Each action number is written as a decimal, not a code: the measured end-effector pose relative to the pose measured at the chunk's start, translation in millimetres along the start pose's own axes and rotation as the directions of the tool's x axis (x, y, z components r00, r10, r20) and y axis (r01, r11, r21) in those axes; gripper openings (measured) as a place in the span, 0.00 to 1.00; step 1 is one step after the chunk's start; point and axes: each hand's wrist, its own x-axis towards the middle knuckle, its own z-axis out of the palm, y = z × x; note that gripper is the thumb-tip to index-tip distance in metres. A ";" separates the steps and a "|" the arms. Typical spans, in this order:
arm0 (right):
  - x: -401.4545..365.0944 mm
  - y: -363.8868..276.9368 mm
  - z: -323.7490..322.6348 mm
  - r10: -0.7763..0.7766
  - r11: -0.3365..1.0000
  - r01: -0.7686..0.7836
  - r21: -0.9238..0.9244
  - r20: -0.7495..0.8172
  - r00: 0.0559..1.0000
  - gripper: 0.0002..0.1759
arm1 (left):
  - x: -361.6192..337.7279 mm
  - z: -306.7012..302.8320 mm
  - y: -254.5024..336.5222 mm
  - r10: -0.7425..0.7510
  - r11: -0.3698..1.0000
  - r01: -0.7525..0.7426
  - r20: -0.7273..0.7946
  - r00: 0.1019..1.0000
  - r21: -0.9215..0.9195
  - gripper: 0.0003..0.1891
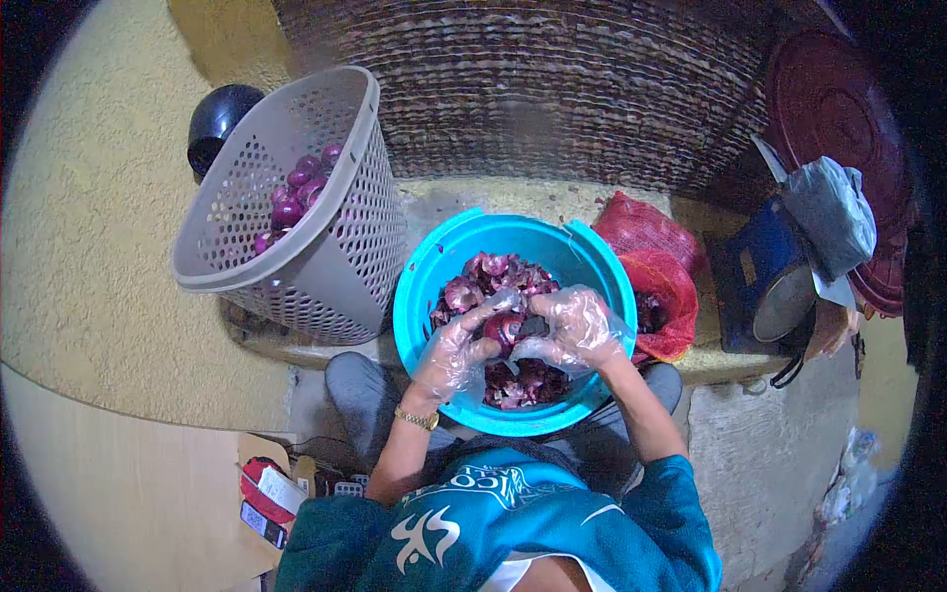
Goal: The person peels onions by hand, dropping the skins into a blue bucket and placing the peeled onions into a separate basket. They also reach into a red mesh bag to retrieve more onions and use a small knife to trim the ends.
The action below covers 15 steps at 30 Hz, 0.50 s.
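Note:
A red onion (504, 332) is gripped in my left hand (454, 347), thumb and fingers closed around its side. My right hand (577, 328) is closed close against the onion's other side; what its fingers pinch is hard to make out. Clear plastic gloves cover both hands. Below them is a turquoise basin (416, 380), where red onions (462, 294) lie among dark purple skins. Part of the basin's contents is hidden behind my hands.
A tall grey perforated basket (360, 232) with several red onions (289, 209) stands at the left. Red mesh sacks (646, 235) lie right of the basin. Farther right are a blue box (755, 261) and a grey plastic-wrapped bundle (831, 217). A wooden board (128, 483) occupies the lower left.

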 end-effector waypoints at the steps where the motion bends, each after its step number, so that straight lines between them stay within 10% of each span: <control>1: -0.9 0.7 0.4 0.001 1.000 -0.001 -0.001 -0.001 1.000 0.25 | 0.5 -0.3 -1.2 -0.030 0.999 0.030 -0.006 1.000 -0.016 0.31; 15: -7.4 1.2 6.2 -0.019 0.986 0.032 -0.161 0.077 0.997 0.26 | -0.1 3.2 9.4 -0.174 0.956 0.147 -0.087 0.981 -0.254 0.28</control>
